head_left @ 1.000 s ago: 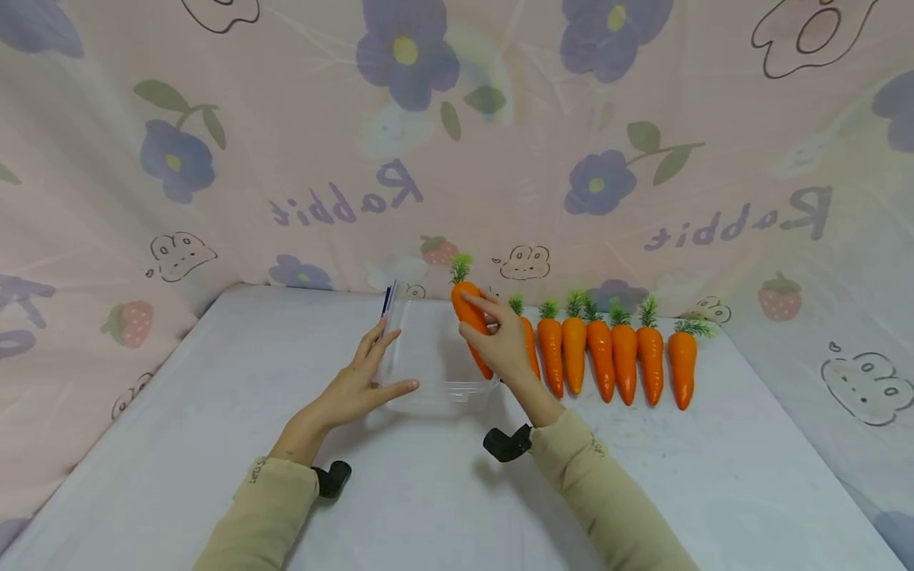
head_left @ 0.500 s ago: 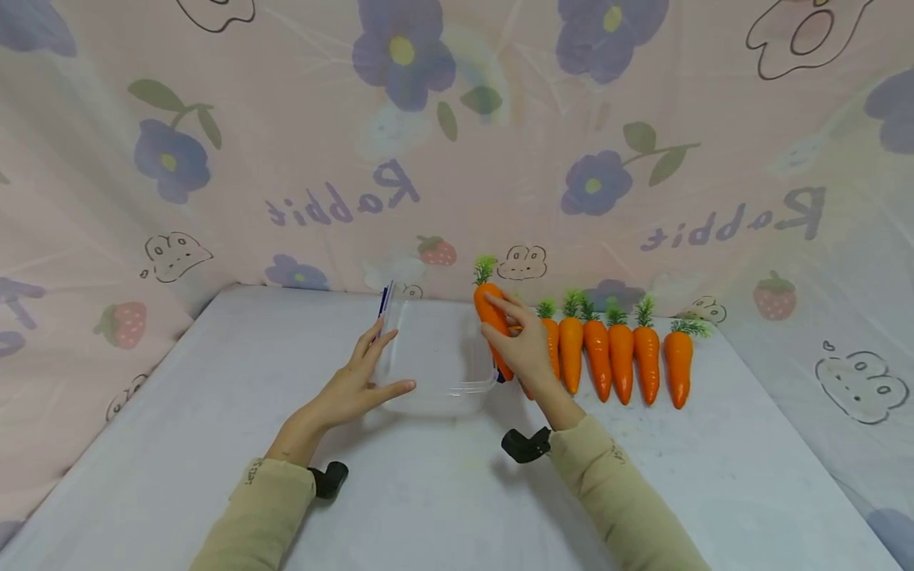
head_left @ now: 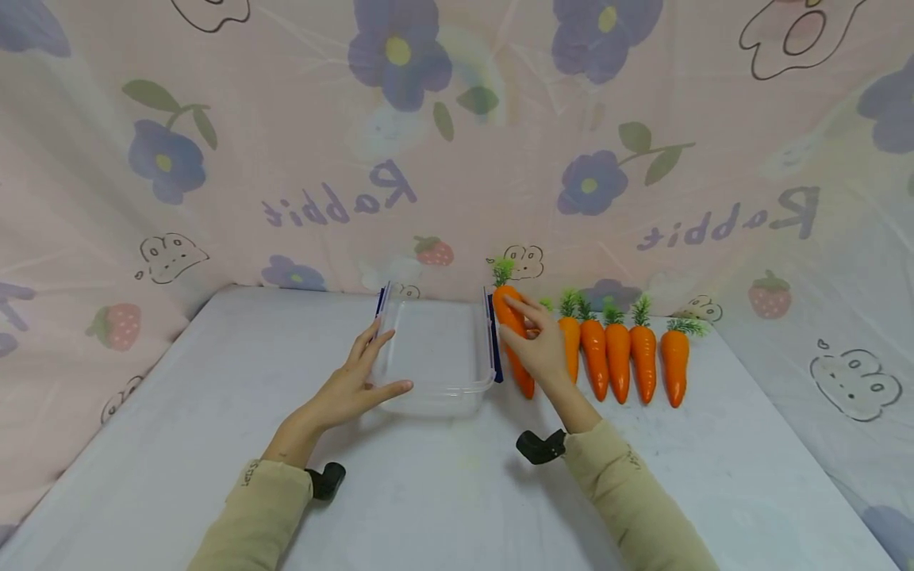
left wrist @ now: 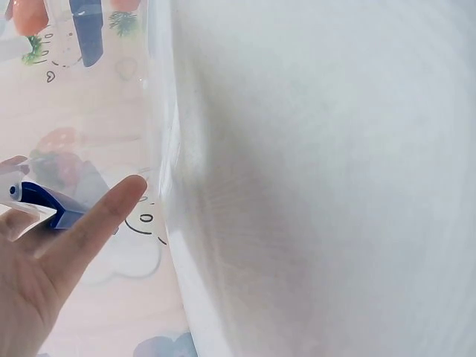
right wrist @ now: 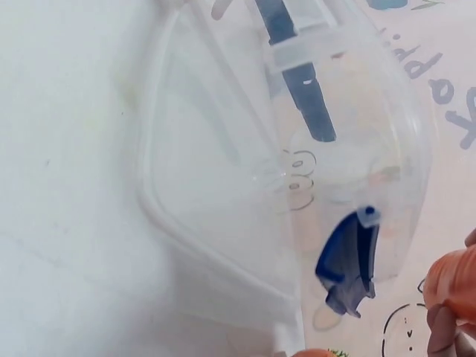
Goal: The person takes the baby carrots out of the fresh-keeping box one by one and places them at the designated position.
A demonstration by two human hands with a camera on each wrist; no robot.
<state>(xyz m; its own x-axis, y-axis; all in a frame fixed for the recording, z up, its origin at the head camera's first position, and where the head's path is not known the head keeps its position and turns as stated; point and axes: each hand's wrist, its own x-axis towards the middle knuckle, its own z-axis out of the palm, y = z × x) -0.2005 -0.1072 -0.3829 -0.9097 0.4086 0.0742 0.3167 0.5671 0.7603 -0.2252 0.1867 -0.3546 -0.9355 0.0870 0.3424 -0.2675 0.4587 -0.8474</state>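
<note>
A clear plastic storage box [head_left: 467, 390] with blue side clips [head_left: 495, 337] stands uncovered at mid-table. My left hand [head_left: 353, 381] touches its left side, thumb stretched out along the front corner. Up close in the left wrist view, a blue clip [left wrist: 68, 217] sits by that hand's fingers, some of them hidden behind it. My right hand [head_left: 540, 342] holds an orange carrot [head_left: 520, 361] with a green leafy top just past the box's right side, tip pointing down. In the right wrist view the carrot [right wrist: 455, 277] shows at the right edge, pinched by fingertips.
Several more carrots [head_left: 618, 361] lie in a row to the right, tops toward the back, some partly hidden by my right hand. A printed cloth backdrop [head_left: 457, 174] rises behind the white table [head_left: 428, 507].
My right hand has carried the carrot from over the box's right part to just outside its right side. The left hand keeps its place on the box.
</note>
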